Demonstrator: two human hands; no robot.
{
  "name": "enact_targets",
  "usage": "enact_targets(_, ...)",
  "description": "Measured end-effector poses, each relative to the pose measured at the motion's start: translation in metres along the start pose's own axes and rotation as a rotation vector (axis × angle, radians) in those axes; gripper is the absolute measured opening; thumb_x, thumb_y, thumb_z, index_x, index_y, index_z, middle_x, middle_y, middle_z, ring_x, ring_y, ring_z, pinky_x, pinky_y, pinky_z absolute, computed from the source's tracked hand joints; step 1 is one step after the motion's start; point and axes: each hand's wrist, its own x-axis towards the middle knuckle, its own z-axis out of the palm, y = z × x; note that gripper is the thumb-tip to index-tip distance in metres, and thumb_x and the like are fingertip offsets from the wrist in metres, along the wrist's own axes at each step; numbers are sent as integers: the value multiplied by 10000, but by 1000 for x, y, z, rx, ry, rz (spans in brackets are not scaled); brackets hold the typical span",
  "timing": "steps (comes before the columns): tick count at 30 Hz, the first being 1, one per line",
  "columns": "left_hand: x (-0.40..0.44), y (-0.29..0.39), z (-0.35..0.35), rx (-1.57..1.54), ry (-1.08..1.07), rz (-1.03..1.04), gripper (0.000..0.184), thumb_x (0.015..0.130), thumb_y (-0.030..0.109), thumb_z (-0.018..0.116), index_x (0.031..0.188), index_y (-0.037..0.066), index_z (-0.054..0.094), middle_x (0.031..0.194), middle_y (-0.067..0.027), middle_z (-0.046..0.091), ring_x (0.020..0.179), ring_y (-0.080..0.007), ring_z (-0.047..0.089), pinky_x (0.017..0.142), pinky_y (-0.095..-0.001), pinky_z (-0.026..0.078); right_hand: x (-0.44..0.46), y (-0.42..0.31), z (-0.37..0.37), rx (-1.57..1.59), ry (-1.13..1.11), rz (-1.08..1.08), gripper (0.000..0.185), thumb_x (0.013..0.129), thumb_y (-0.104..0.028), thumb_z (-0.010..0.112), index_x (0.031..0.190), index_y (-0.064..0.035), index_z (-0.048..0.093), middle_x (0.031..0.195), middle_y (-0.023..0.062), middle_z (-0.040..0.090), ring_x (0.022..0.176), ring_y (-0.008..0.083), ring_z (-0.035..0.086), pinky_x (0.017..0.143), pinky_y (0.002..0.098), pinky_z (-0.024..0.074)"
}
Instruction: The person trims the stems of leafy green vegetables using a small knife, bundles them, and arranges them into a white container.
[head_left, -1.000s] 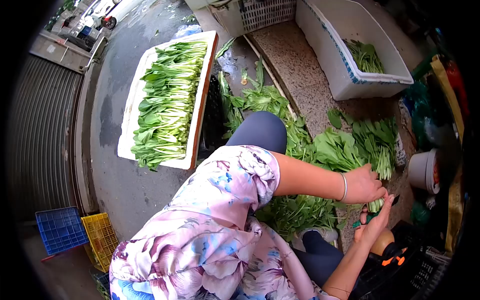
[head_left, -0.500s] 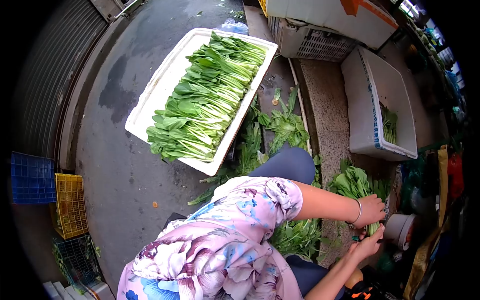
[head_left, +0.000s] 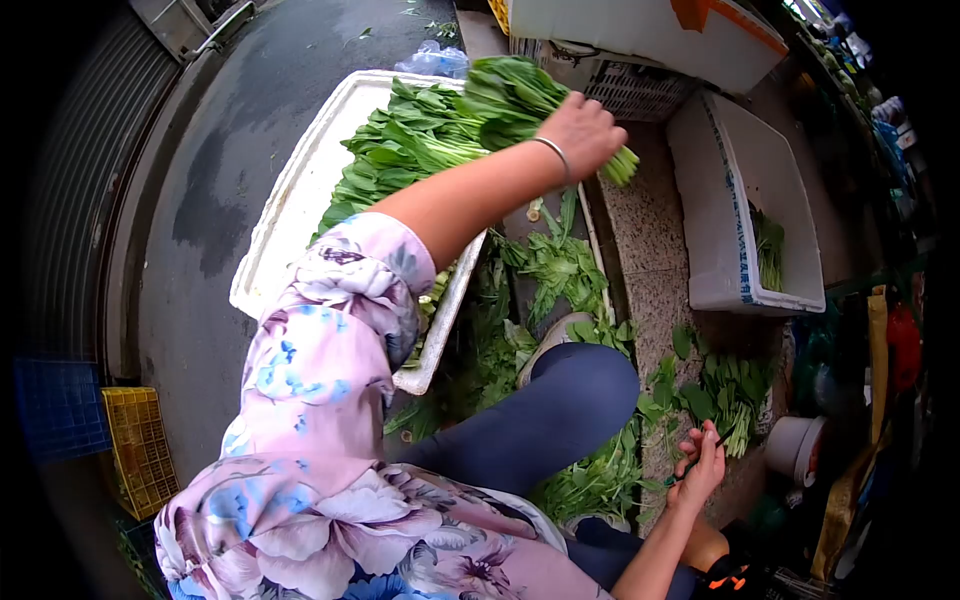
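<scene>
- Gripping a bundle of greens [head_left: 508, 95] by its pale stems, the left hand [head_left: 582, 135] is closed firmly, with a metal bracelet [head_left: 552, 157] at the wrist.
- Position of that bundle: at the upper right corner of a white foam tray [head_left: 268, 235], leaves toward the tray, cut ends pointing away to the right. Whether it touches the greens below cannot be determined.
- Tray contents: rows of leafy greens [head_left: 410, 150], partly hidden by the left arm.
- The right hand [head_left: 700, 472], low at the right, has its fingers partly curled around a slim tool [head_left: 726, 437]; a dark end projects past the fingertips, the rest mostly covered.
- Near the right hand: a pile of greens [head_left: 735, 390] on the ground, with a grey bucket [head_left: 795, 447] just beside it.
- Loose leaves [head_left: 565, 265] lie scattered between the tray and a stone step [head_left: 645, 225].
- Beyond the step: a white box [head_left: 715, 230] with blue marking, some greens [head_left: 768, 250] inside.
- At far left: a yellow crate [head_left: 140, 450] next to a blue crate [head_left: 62, 410], the latter in shadow.
</scene>
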Motion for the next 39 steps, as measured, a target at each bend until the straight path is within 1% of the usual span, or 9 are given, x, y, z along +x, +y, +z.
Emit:
enact_targets(5, -40, -101, 79, 215, -144, -198, 162, 788, 65, 457, 945, 98, 479, 885, -94, 535, 920, -222, 504, 809, -365, 354, -17, 61, -34, -101, 111, 220, 257, 873, -196, 510, 1077, -41, 525, 798, 19, 586, 561, 57, 547, 330, 147, 304)
enact_targets(11, -78, -143, 174, -52, -466, -378, 414, 725, 48, 481, 1132, 64, 412, 1111, -170, 480, 1084, -338, 440, 924, -428, 345, -25, 73, -38, -189, 174, 311, 247, 878, -174, 492, 1074, -29, 532, 816, 25, 591, 563, 38, 534, 338, 142, 280)
enact_targets(15, -84, -195, 217, -316, -332, -123, 514, 627, 28, 585, 1111, 21, 412, 1087, -224, 466, 1041, -389, 422, 886, -421, 373, -17, 77, -35, -138, 160, 351, 297, 856, -139, 519, 1112, 11, 521, 837, 68, 597, 594, 102, 539, 575, 223, 428)
enact_targets(20, -62, -236, 203, -144, -693, -32, 665, 585, 56, 642, 1196, 28, 381, 1116, -197, 450, 1061, -366, 402, 934, -391, 351, 12, 136, -59, -166, 140, 362, 302, 825, -135, 547, 1084, 21, 525, 840, 66, 599, 648, 103, 555, 524, 239, 445)
enact_targets(23, -26, -193, 164, 110, -816, -24, 758, 557, 2, 642, 1254, 27, 347, 1241, -185, 382, 1184, -327, 337, 1017, -351, 294, 38, 184, -97, -488, 120, 391, 272, 779, -182, 569, 1012, -44, 586, 739, 72, 616, 654, 130, 575, 559, 274, 457)
enact_targets(26, -3, -120, 136, -346, -423, 187, 658, 611, -78, 589, 1230, 33, 395, 1234, -173, 406, 1145, -344, 386, 981, -346, 337, 53, 198, -125, -924, 171, 442, 273, 755, -192, 552, 1015, -128, 602, 781, 132, 627, 729, 253, 607, 663, 364, 467)
enact_targets(29, 8, 60, 4, -704, -309, 235, 577, 692, -101, 540, 1234, 61, 423, 1291, -108, 397, 1192, -238, 391, 976, -312, 327, 67, 219, -159, -945, 326, 420, 311, 745, -222, 567, 1039, -127, 599, 793, 141, 631, 749, 253, 616, 672, 369, 470)
enact_targets(34, 4, 259, -126, -1253, -379, 534, 439, 702, 31, 590, 1137, 34, 526, 1204, -137, 497, 1188, -268, 405, 1004, -363, 285, 101, 230, -208, -1038, 291, 638, 526, 792, -392, 556, 1261, -189, 433, 1257, 77, 449, 1141, 285, 437, 918, 405, 382)
enact_targets(39, 11, 371, -112, -1443, -541, 686, 369, 714, 66, 616, 1075, 24, 555, 1091, -160, 551, 1049, -298, 513, 907, -353, 385, 170, 193, -263, -727, 559, 355, 416, 788, -341, 549, 1122, -94, 557, 1067, 130, 587, 988, 266, 555, 849, 348, 426)
